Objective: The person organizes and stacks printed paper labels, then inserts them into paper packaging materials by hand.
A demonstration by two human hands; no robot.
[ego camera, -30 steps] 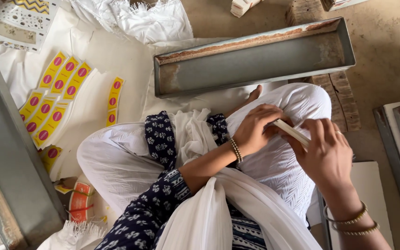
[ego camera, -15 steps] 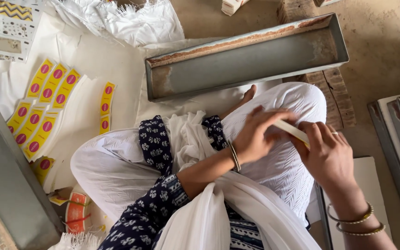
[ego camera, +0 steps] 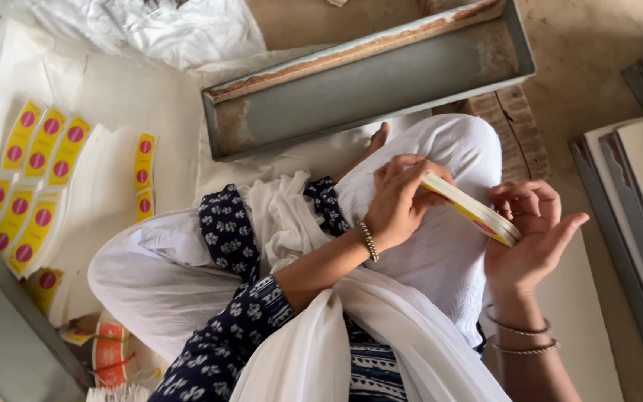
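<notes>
Right now the left hand (ego camera: 400,201) is curled tight around one end of a thin stack of yellow-edged labels (ego camera: 470,208). The right hand (ego camera: 533,238) is half open, and the other end of the stack rests on its palm, above the white knee. The stack could slip and fan out, because only one end is pinched. Just past the hands lies a long grey metal tray (ego camera: 366,89). The bottom of the stack is hidden, and maybe some fingers are under it.
</notes>
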